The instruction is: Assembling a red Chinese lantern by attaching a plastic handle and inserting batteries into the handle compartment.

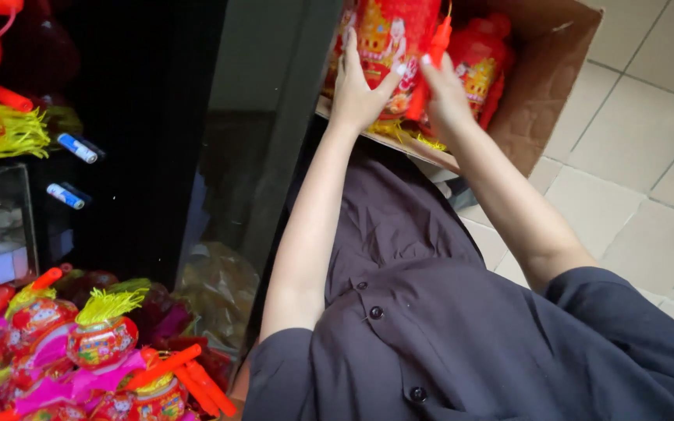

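Here, looking down from the head camera, we see a brown cardboard box (555, 86) at the top, resting against our dark shirt (431, 312) and holding red and gold paper lanterns. The front lantern (388, 35) is cut off by the upper edge. Our left hand (360, 86) presses flat on its face, fingers spread. Our right hand (446, 90) pinches an orange stick (433, 58) beside it, both arms stretched forward. At lower left, more small lanterns with yellow tassels (103, 335) lie heaped; two blue-capped tubes (72, 168) sit on a dark shelf.
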